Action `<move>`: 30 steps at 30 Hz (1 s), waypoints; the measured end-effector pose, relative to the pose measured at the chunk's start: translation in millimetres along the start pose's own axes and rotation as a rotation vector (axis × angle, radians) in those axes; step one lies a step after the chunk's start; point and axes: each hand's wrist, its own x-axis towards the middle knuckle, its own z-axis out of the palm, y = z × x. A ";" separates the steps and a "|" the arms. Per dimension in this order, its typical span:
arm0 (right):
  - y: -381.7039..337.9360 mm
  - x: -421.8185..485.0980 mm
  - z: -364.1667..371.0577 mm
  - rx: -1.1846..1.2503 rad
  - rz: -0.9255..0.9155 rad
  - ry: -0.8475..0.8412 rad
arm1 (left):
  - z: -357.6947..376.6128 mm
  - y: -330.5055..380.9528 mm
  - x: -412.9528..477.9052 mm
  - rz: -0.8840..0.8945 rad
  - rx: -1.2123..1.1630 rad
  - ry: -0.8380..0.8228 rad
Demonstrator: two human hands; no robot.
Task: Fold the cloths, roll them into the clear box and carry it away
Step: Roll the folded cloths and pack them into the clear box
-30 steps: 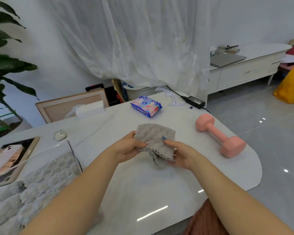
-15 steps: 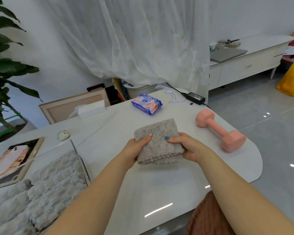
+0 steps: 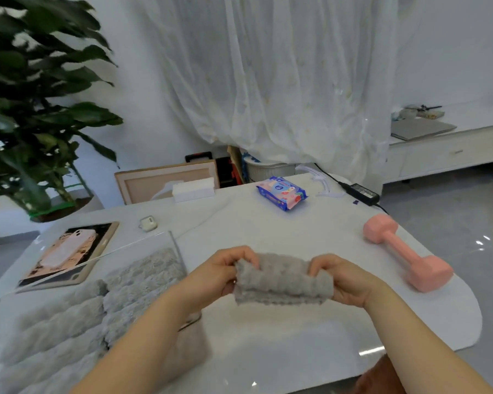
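A folded grey fluffy cloth [image 3: 282,281] lies in front of me on the white table [image 3: 310,240]. My left hand [image 3: 219,275] pinches its left end with curled fingers, and my right hand [image 3: 342,278] pinches its right end. The far edge of the cloth is curled over toward me. The clear box [image 3: 143,245] stands at the left of the table with several rolled grey cloths [image 3: 77,317] inside. My left forearm hides the box's near right corner.
A pink dumbbell [image 3: 407,253] lies to the right of my hands. Behind the cloth are a wipes packet [image 3: 281,192], a white tissue box [image 3: 193,189], a small earbud case [image 3: 148,223] and a power adapter [image 3: 360,191]. A tablet [image 3: 69,253] lies far left, beside a potted plant [image 3: 34,115].
The cloth lay flat under both hands half a second ago. Now both hands have curled its far edge over toward me. The view has turned left, showing more of the box.
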 end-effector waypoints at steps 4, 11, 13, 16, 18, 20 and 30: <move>-2.8 18.2 68.6 -0.048 0.089 -0.152 | -63.7 -12.5 -60.1 -0.028 -0.128 0.117; -16.7 79.0 205.8 -0.957 -0.086 -0.301 | -137.0 -7.2 -138.4 -0.231 0.263 0.152; -0.3 86.1 231.6 -1.286 -0.036 -0.510 | -143.6 -21.2 -146.4 -0.364 0.515 0.022; 31.0 91.3 249.6 -1.732 0.105 -0.717 | -143.3 -49.9 -139.0 -0.432 0.703 -0.080; 42.7 94.7 256.8 -1.939 0.180 -0.693 | -135.9 -65.3 -126.1 -0.381 0.873 -0.037; 46.6 96.0 262.3 -2.086 0.225 -0.665 | -125.2 -77.0 -112.8 -0.301 1.003 0.015; 44.5 93.3 255.4 -2.343 0.296 -0.627 | -123.8 -88.8 -99.6 -0.155 1.051 0.033</move>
